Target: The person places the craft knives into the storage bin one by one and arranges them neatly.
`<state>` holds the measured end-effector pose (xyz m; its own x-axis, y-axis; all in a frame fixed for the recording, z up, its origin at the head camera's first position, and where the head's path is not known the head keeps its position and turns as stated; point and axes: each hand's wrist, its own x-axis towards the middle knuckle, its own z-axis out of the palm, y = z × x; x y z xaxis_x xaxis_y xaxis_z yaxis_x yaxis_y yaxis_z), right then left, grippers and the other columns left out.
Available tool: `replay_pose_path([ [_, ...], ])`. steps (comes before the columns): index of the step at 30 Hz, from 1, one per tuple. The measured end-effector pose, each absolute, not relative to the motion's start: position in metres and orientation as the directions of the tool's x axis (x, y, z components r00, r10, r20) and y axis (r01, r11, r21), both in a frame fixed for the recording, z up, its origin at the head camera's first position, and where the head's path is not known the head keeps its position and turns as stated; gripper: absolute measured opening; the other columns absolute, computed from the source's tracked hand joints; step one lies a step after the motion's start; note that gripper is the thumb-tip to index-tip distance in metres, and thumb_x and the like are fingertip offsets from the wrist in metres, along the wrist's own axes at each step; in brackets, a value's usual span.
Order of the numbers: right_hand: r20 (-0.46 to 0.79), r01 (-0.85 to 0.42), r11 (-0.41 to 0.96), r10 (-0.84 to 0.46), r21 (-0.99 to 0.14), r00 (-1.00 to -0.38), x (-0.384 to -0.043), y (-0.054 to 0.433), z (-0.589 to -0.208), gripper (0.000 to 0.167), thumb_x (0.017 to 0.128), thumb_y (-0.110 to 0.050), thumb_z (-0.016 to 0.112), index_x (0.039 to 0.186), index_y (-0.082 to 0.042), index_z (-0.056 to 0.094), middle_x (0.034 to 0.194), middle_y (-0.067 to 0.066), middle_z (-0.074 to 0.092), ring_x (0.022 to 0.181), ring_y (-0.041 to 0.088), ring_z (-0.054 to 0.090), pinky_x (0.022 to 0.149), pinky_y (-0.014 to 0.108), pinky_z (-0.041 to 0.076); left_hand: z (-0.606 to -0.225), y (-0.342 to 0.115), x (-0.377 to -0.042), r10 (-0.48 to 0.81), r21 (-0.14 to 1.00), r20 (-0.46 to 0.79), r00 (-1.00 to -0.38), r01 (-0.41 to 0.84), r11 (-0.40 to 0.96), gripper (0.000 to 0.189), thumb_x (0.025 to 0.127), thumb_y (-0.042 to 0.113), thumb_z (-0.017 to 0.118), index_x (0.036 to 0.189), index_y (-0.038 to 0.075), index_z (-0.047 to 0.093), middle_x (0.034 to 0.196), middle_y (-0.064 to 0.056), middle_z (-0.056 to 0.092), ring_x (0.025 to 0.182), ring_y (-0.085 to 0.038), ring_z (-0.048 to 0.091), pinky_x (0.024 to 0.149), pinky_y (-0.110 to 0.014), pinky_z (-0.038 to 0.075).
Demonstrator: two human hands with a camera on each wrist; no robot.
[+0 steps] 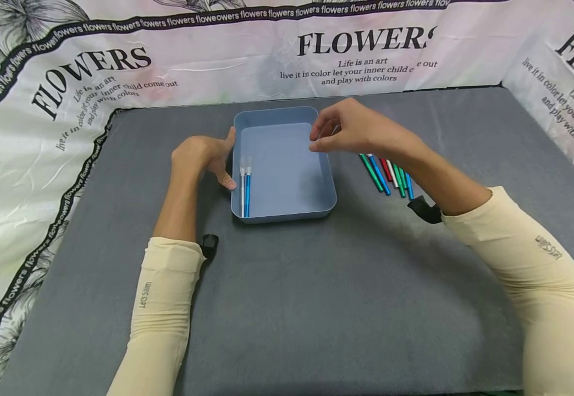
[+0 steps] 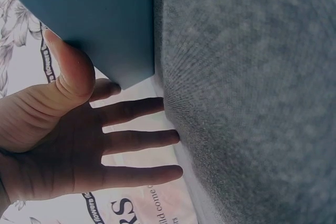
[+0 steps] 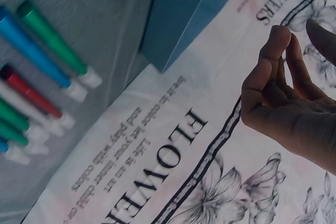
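A blue-grey rectangular tray [image 1: 289,165] lies on the table. Along its left side, inside, rest a white pen [image 1: 242,192] and a blue pen [image 1: 248,193], both with clear caps. My left hand [image 1: 200,157] is at the tray's left side, thumb at the rim; the left wrist view shows its other fingers straight. Above the tray's right rim hovers my right hand [image 1: 351,129], fingers loosely bent. No object shows between thumb and fingertips in the right wrist view. Right of the tray lie several pens [image 1: 375,173] in green, blue, red and white, partly hidden by the right forearm.
A grey cloth [image 1: 287,308] covers the table. White printed sheeting [image 1: 227,66] with flower drawings and lettering borders its back and left side. More of it stands at the right [image 1: 564,104]. Both forearms wear cream sleeves with black wrist bands.
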<state>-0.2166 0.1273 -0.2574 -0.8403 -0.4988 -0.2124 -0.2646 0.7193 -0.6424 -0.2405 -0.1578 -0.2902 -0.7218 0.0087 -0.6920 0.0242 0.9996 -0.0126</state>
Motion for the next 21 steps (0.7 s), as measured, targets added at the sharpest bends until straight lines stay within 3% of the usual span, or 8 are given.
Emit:
replay_pose_path([
  [4, -0.208, -0.227, 0.722, -0.46, -0.654, -0.863, -0.217, 0.139, -0.255, 0.026, 0.098, -0.03, 0.074, 0.116, -0.01, 0.073, 0.111, 0.006, 0.076, 0.104, 0.021, 0.066, 0.092, 0.037, 0.047, -0.291, -0.157, -0.242, 0.004, -0.016, -0.695, -0.719, 0.021, 1.0, 0.138, 0.087, 0.056, 0.078, 0.157, 0.03, -0.038, 0.174, -0.022, -0.015, 0.163, -0.046, 0.007, 0.123, -0.065, 0.028],
  [12, -0.178, -0.167, 0.716, -0.381, -0.678, -0.907, -0.218, 0.161, -0.25, 0.03, 0.1, -0.032, 0.071, 0.119, -0.009, 0.073, 0.095, -0.002, 0.072, 0.089, 0.014, 0.065, 0.084, 0.031, 0.048, -0.289, -0.155, -0.244, 0.0, -0.024, -0.687, -0.727, 0.023, 0.999, 0.138, 0.087, 0.056, 0.078, 0.158, 0.03, -0.037, 0.175, -0.021, -0.013, 0.163, -0.046, 0.008, 0.122, -0.065, 0.03],
  [21, -0.211, -0.11, 0.721, -0.341, -0.684, -0.916, -0.229, 0.179, -0.26, 0.032, 0.102, -0.032, 0.069, 0.118, -0.005, 0.072, 0.081, -0.007, 0.07, 0.077, 0.01, 0.063, 0.08, 0.029, 0.045, -0.292, -0.155, -0.24, -0.005, -0.024, -0.68, -0.733, 0.015, 1.0, 0.137, 0.087, 0.053, 0.079, 0.16, 0.028, -0.034, 0.175, -0.023, -0.01, 0.162, -0.047, 0.012, 0.122, -0.065, 0.03],
])
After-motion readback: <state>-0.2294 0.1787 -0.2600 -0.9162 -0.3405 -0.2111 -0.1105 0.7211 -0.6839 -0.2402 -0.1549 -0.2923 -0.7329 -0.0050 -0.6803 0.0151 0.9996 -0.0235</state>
